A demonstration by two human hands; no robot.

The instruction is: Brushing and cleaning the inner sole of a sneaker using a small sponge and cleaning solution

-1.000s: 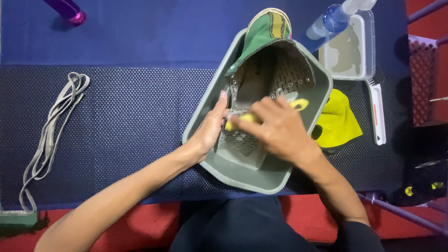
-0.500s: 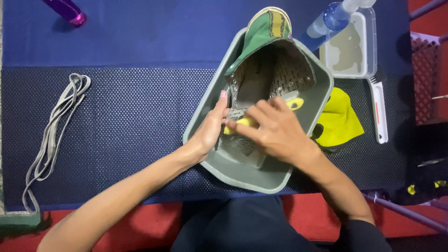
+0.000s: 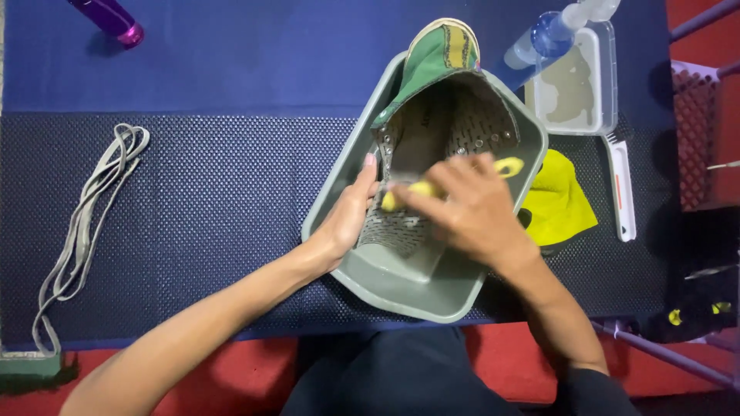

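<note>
A grey shoe (image 3: 432, 131) with a green toe cap lies in a grey-green plastic basin (image 3: 401, 289) on a dark mat. My left hand (image 3: 348, 216) grips the shoe's left side at the lace eyelets. My right hand (image 3: 474, 212) is closed around a yellow brush (image 3: 505, 166), whose yellow end shows at the shoe's opening, pressed against the inside. Most of the brush is hidden under my fingers.
Grey shoelaces (image 3: 85, 231) lie at the left on the mat. A yellow cloth (image 3: 559, 204) sits right of the basin, beside a white brush (image 3: 620, 189). A clear tray (image 3: 574, 85), a blue spray bottle (image 3: 547, 35) and a purple bottle (image 3: 112, 17) stand at the back.
My right hand and the yellow brush have shifted slightly along the shoe's inside. My left hand keeps its hold on the shoe.
</note>
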